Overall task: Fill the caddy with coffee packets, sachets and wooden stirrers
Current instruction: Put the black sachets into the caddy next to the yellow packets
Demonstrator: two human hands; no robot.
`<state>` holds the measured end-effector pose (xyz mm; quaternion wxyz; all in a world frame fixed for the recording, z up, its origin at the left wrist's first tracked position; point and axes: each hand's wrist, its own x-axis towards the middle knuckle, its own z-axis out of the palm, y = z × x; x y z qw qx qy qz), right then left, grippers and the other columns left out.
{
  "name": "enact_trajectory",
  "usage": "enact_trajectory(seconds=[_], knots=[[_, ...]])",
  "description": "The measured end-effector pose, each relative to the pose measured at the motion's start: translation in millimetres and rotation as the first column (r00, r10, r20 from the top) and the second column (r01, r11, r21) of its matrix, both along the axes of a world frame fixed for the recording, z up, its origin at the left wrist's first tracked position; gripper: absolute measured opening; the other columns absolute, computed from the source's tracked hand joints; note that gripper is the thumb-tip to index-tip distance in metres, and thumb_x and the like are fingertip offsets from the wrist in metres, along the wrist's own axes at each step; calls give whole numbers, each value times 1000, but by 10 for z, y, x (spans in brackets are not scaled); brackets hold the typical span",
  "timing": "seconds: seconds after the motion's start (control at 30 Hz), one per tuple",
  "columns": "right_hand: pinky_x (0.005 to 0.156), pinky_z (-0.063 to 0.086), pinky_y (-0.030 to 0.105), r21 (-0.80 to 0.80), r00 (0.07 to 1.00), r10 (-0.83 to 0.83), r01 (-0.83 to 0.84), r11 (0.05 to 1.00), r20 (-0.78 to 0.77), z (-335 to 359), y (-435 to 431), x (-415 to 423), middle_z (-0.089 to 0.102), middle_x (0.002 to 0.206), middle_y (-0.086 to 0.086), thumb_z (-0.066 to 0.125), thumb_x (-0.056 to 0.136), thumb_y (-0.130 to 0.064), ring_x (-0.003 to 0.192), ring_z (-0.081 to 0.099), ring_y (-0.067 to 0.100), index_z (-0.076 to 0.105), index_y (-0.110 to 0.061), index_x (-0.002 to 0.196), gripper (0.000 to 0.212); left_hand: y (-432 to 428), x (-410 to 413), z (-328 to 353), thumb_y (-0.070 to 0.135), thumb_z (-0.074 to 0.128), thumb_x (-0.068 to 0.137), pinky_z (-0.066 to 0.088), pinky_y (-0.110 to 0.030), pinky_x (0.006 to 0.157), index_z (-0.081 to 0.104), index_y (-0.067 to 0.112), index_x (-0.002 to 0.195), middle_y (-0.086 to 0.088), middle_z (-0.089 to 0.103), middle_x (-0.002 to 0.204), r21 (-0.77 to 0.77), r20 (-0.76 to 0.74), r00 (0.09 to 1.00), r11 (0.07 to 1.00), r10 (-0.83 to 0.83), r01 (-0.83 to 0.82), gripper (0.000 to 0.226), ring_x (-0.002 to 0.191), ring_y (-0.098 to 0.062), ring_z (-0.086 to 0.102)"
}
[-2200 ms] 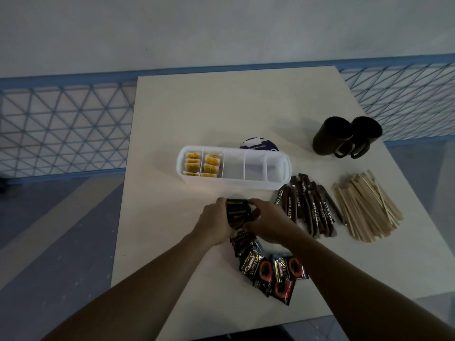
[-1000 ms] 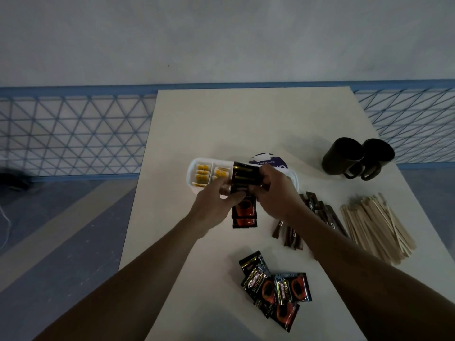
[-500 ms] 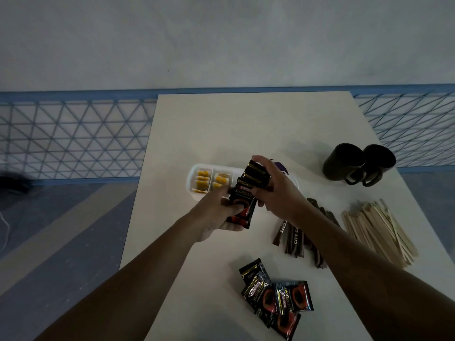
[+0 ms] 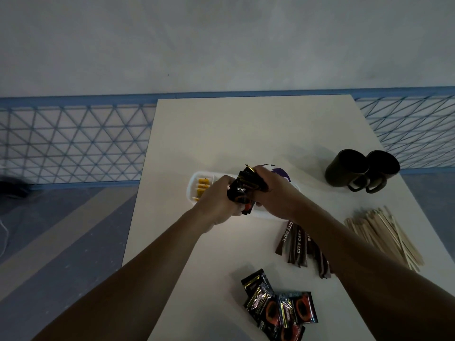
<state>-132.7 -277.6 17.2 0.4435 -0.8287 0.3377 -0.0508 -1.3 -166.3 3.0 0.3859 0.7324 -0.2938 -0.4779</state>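
1. Caddy [image 4: 192, 193]: one, white, long, lying crosswise at mid-table. The hands cover most of it. Its leftmost compartment holds yellow sachets [image 4: 203, 187], at least three, seen edge-on.
2. Left hand [image 4: 216, 201]: over the caddy, fingers curled tight round the lower end of the held packet stack [image 4: 248, 185].
3. Held packet stack: black packets with gold edges, several, exact count can't tell. It is tilted with the top toward 1 o'clock, above the caddy's middle and not down in a compartment.
4. Right hand [image 4: 273, 195]: fingers wrapped over the upper end of the same stack, so both hands grip it.
5. Purple disc [image 4: 282, 173]: one, at 12 o'clock of the caddy, partly hidden by the right hand.
6. Loose packets [image 4: 278, 308]: one overlapping heap at 6 o'clock of the caddy, about five showing, the lowest cut off by the frame.
7. Stick sachets [image 4: 295, 244]: brown, marked "CITY CAFE", at 5 o'clock of the caddy. About five show, with more under the right forearm.
8. Mugs [image 4: 344, 168]: two, dark, touching, at 3 o'clock of the caddy, handles toward the person.
9. Wooden stirrers [image 4: 384, 235]: one heap, too many to count, at 4 o'clock of the caddy, near the table's right edge.
10. Table [image 4: 246, 129]: cream, rectangular. Blue mesh fence [image 4: 73, 143] on both sides, grey wall [image 4: 221, 45] behind, grey floor [image 4: 49, 242] with paler stripes.
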Motion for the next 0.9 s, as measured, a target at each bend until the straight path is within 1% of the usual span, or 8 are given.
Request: enact_trajectory(seconds=[0.1,0.2,0.27,0.37,0.47,0.53,0.67,0.9], knots=[[71,56,47,2,1000,-3,3,1000,-8,-21,-40,25,68,84,4,59,85,-3,78,66,26,56,-18,101,22,-23,43,5,2,67,86,56,-53,88,53,21,119,-7,68,109,47,22,999,998,-34,33,40,96,-26,71],[61,46,26,1,999,-24,24,1000,44,-12,-37,61,62,86,-8,57,87,1,75,60,13,52,-21,120,40,-68,72,22,3,63,89,57,-50,89,55,16,117,-7,68,109,53,26,997,996,-75,73,32,97,-24,70],[64,41,19,-8,996,-27,28,1000,84,15,-16,75,59,94,-9,55,89,3,79,56,7,46,-21,132,50,-92,80,39,3,63,89,58,-47,89,58,14,111,-8,69,105,48,47,994,994,-101,99,25,97,-23,70],[78,41,18,-82,994,-13,21,996,104,-11,-14,99,58,116,0,55,87,2,100,55,15,48,-25,134,55,-119,108,66,10,68,85,57,-51,87,55,14,112,-8,70,103,60,139,983,992,-122,115,30,95,-23,70],[74,33,2,-164,999,31,-28,986,20,-38,-25,114,55,119,1,59,87,0,103,50,14,53,-22,133,52,-143,140,96,11,70,85,58,-46,82,52,18,116,-7,72,99,47,202,974,994,-107,100,37,92,-24,69],[72,33,3,-159,999,14,-8,987,35,-27,-34,129,59,115,1,57,86,0,100,52,14,54,-21,132,51,-163,157,97,10,69,84,56,-44,79,54,19,113,-6,73,95,54,214,970,993,-115,106,34,91,-24,69],[66,45,20,-42,985,-104,111,993,137,2,-62,139,67,95,-3,59,89,-4,78,63,13,48,-22,131,47,-198,179,76,6,61,80,56,-50,81,64,16,100,-7,74,88,19,190,976,994,-110,109,23,88,-28,70],[59,46,20,67,969,-224,218,974,102,-111,-105,123,71,83,-7,78,83,-18,58,61,-2,65,-21,108,29,-235,207,19,-1,69,83,59,-40,71,63,11,115,-9,73,98,-45,85,996,999,-13,17,35,83,-22,74]])
